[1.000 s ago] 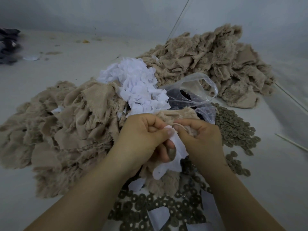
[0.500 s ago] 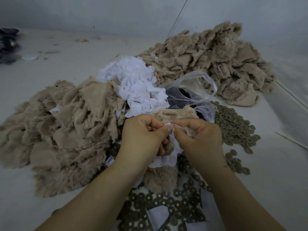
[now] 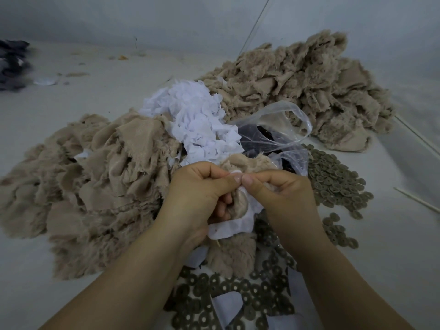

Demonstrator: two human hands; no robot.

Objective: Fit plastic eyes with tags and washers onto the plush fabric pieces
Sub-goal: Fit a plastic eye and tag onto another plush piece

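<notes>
My left hand (image 3: 200,194) and my right hand (image 3: 283,196) meet at the centre, both pinching one beige plush piece (image 3: 232,256) with a white tag (image 3: 234,226) folded against it. The thumbs press together at the top of the piece, where a small pale washer edge shows. The furry end of the piece hangs below my hands. Grey-green washers (image 3: 333,184) lie heaped to the right and more washers (image 3: 228,298) are spread in front. A clear plastic bag (image 3: 273,136) with dark eyes inside lies behind my hands. The eye in the piece is hidden.
A big heap of beige plush pieces (image 3: 95,182) fills the left, another plush heap (image 3: 297,86) the back right. A pile of white tags (image 3: 195,120) sits between them. Thin sticks (image 3: 419,201) lie at the right edge; dark cloth (image 3: 12,63) at far left.
My hands have drawn closer, thumbs now tip to tip on the piece. The white tag has been bunched up shorter under my hands.
</notes>
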